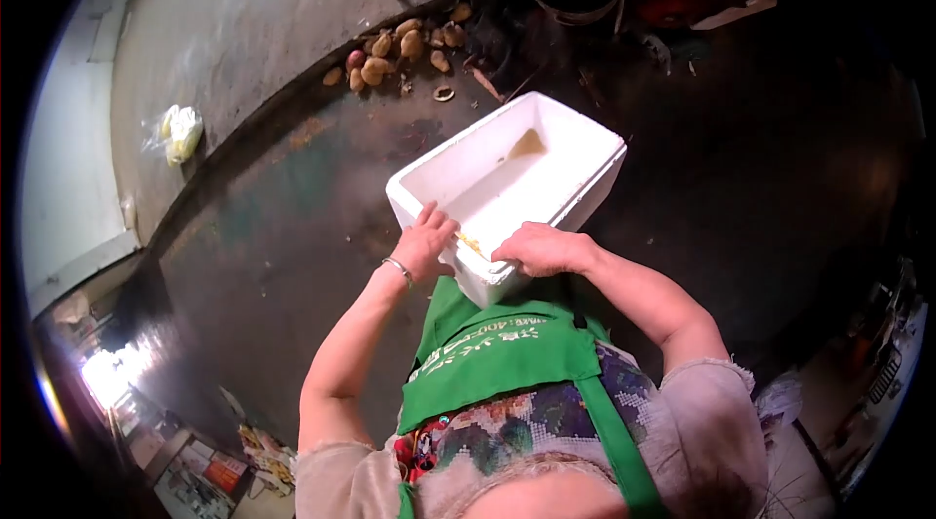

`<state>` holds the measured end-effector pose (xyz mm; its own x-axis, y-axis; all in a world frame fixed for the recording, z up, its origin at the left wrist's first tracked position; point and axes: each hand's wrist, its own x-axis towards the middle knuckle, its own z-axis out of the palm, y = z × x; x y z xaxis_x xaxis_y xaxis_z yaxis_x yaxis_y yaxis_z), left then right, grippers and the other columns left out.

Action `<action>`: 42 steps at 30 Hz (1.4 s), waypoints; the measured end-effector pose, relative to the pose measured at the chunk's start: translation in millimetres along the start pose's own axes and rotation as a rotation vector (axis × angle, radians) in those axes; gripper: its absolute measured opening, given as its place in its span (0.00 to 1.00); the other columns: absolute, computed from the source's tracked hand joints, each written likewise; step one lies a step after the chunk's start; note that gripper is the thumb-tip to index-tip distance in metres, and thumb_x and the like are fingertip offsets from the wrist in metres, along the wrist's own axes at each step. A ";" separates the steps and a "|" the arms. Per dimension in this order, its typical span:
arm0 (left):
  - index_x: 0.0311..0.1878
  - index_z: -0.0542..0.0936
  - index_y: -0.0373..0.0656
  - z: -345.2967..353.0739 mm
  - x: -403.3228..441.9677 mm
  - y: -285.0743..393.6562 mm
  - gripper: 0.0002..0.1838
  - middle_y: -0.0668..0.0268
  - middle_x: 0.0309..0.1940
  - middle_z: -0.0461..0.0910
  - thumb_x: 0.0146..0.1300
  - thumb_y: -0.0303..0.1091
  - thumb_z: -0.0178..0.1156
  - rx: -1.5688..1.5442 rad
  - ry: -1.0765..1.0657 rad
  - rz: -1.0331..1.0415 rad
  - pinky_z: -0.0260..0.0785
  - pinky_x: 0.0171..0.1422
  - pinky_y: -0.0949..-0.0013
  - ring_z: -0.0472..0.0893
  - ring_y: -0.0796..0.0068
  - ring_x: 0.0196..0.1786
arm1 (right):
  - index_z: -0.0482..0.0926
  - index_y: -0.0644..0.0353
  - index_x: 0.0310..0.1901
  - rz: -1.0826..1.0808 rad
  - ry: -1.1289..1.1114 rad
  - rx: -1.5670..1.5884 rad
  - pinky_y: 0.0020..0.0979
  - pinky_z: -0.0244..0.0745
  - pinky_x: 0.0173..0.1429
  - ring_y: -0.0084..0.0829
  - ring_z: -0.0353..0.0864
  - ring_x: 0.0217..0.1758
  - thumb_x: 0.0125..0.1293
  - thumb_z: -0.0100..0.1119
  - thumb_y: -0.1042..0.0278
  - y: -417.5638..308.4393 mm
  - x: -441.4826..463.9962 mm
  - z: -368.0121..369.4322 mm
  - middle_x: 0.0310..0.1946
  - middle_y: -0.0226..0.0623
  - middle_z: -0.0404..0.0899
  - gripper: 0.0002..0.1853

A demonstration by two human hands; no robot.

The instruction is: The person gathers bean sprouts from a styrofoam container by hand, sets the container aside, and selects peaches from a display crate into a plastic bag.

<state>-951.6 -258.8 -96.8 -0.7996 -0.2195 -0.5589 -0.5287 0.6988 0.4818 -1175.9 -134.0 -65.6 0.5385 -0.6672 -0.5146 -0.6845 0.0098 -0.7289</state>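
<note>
here the box [458,164] is held, tilted before the green apron [447,396]; its near rim is clamped by the right hand [544,250], fingers curled; by the left hand [423,246], fingers slightly apart, the corner is touched, grip unclear; yellow bits [471,244] are seen between.

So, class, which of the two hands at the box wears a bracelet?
The left hand: a bracelet circles its wrist, while the right hand has a bare wrist.
</note>
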 end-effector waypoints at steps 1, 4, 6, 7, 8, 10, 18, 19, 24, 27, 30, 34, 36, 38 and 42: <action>0.55 0.74 0.49 5.3 15.5 -5.4 0.39 0.59 0.55 0.72 0.35 0.37 0.81 -0.037 0.036 0.051 0.71 0.60 0.52 0.63 0.48 0.69 | 0.78 0.52 0.58 0.010 -0.012 0.014 0.40 0.75 0.57 0.45 0.80 0.55 0.56 0.53 0.79 6.3 -2.8 -5.7 0.50 0.43 0.82 0.26; 0.48 0.74 0.47 3.8 46.2 -12.1 0.33 0.59 0.47 0.72 0.35 0.36 0.80 -0.085 0.087 0.137 0.71 0.57 0.51 0.69 0.49 0.57 | 0.77 0.53 0.59 0.048 0.000 0.041 0.38 0.75 0.58 0.45 0.80 0.55 0.53 0.55 0.80 32.5 -5.2 -14.1 0.51 0.45 0.81 0.28; 0.48 0.74 0.48 -8.1 67.1 -4.4 0.33 0.59 0.48 0.72 0.36 0.36 0.79 -0.086 0.142 0.164 0.71 0.57 0.51 0.69 0.49 0.58 | 0.78 0.53 0.58 0.071 0.054 0.112 0.37 0.75 0.57 0.45 0.81 0.53 0.51 0.56 0.81 57.0 -11.1 -25.1 0.49 0.46 0.82 0.29; 0.48 0.74 0.48 -19.9 78.2 1.0 0.32 0.60 0.48 0.72 0.36 0.36 0.79 -0.096 0.188 0.184 0.70 0.56 0.50 0.68 0.49 0.58 | 0.78 0.53 0.58 0.088 0.078 0.135 0.37 0.75 0.57 0.46 0.81 0.52 0.50 0.56 0.81 65.4 -18.4 -36.1 0.49 0.46 0.82 0.29; 0.47 0.74 0.48 -34.9 90.2 10.5 0.32 0.60 0.48 0.72 0.37 0.36 0.78 -0.089 0.235 0.207 0.69 0.56 0.50 0.68 0.49 0.58 | 0.80 0.53 0.55 0.103 0.103 0.123 0.37 0.76 0.55 0.45 0.82 0.50 0.50 0.56 0.81 66.0 -30.0 -55.9 0.46 0.46 0.83 0.27; 0.47 0.74 0.49 -71.7 100.3 29.8 0.31 0.61 0.47 0.72 0.37 0.35 0.77 -0.059 0.346 0.249 0.68 0.55 0.49 0.68 0.50 0.58 | 0.82 0.54 0.49 0.124 0.158 0.036 0.39 0.76 0.52 0.45 0.82 0.47 0.49 0.57 0.81 57.1 -55.1 -97.4 0.41 0.45 0.84 0.23; 0.47 0.75 0.48 -146.8 162.1 60.7 0.32 0.63 0.45 0.73 0.35 0.37 0.79 -0.068 0.464 0.395 0.66 0.55 0.50 0.69 0.53 0.55 | 0.80 0.58 0.51 0.205 0.140 0.034 0.35 0.74 0.51 0.38 0.82 0.42 0.48 0.67 0.78 63.6 -103.8 -199.4 0.37 0.42 0.84 0.24; 0.47 0.75 0.47 -139.8 174.5 56.3 0.32 0.62 0.45 0.74 0.36 0.35 0.79 -0.083 0.431 0.393 0.67 0.56 0.51 0.69 0.52 0.54 | 0.80 0.57 0.53 0.223 0.105 0.050 0.35 0.74 0.50 0.37 0.82 0.43 0.48 0.69 0.77 76.0 -99.8 -201.1 0.38 0.42 0.84 0.26; 0.48 0.76 0.46 -104.5 205.9 46.4 0.30 0.60 0.44 0.74 0.37 0.31 0.77 -0.154 0.358 0.367 0.69 0.56 0.52 0.70 0.51 0.54 | 0.80 0.60 0.49 0.241 0.097 0.111 0.35 0.76 0.47 0.34 0.82 0.39 0.47 0.69 0.78 110.1 -91.2 -175.4 0.35 0.40 0.85 0.24; 0.48 0.76 0.46 -84.6 209.4 43.4 0.33 0.60 0.47 0.73 0.35 0.37 0.80 -0.138 0.337 0.374 0.68 0.58 0.51 0.69 0.50 0.56 | 0.81 0.55 0.49 0.267 0.088 0.067 0.38 0.75 0.53 0.41 0.83 0.47 0.48 0.67 0.75 112.8 -87.7 -160.7 0.40 0.42 0.85 0.22; 0.48 0.76 0.46 -70.4 207.1 42.9 0.33 0.60 0.47 0.73 0.36 0.36 0.80 -0.135 0.340 0.356 0.68 0.58 0.51 0.69 0.50 0.56 | 0.81 0.54 0.49 0.259 0.066 0.054 0.38 0.73 0.56 0.42 0.83 0.47 0.49 0.66 0.75 116.5 -85.2 -149.7 0.40 0.42 0.85 0.22; 0.47 0.75 0.46 -73.0 196.0 48.1 0.32 0.61 0.47 0.73 0.36 0.36 0.80 -0.135 0.369 0.359 0.68 0.57 0.51 0.69 0.50 0.56 | 0.82 0.56 0.48 0.202 0.126 -0.002 0.38 0.74 0.56 0.42 0.83 0.48 0.48 0.67 0.75 112.1 -89.9 -144.2 0.40 0.41 0.85 0.21; 0.46 0.75 0.47 -83.1 188.4 54.5 0.32 0.62 0.46 0.73 0.35 0.36 0.80 -0.142 0.426 0.375 0.66 0.57 0.48 0.69 0.51 0.56 | 0.80 0.57 0.40 0.195 0.165 0.005 0.37 0.67 0.56 0.39 0.81 0.38 0.46 0.66 0.75 98.7 -96.7 -151.2 0.27 0.36 0.81 0.16; 0.45 0.75 0.48 -99.8 177.4 61.5 0.31 0.63 0.46 0.73 0.34 0.36 0.79 -0.107 0.516 0.394 0.64 0.56 0.46 0.69 0.52 0.57 | 0.83 0.53 0.43 0.187 0.192 -0.122 0.40 0.63 0.60 0.41 0.81 0.43 0.51 0.60 0.77 72.4 -112.2 -163.0 0.34 0.38 0.83 0.16; 0.45 0.75 0.49 -139.9 141.1 89.4 0.28 0.63 0.45 0.72 0.36 0.34 0.75 -0.024 0.560 0.378 0.64 0.55 0.49 0.68 0.53 0.58 | 0.83 0.53 0.41 0.064 0.405 -0.257 0.41 0.63 0.60 0.42 0.80 0.43 0.50 0.59 0.78 58.6 -129.3 -158.1 0.33 0.37 0.82 0.15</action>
<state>-1151.5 -322.5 -38.2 -0.9544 -0.2871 0.0819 -0.1846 0.7830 0.5940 -1363.4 -164.9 29.6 0.2918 -0.9082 -0.3001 -0.8366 -0.0902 -0.5404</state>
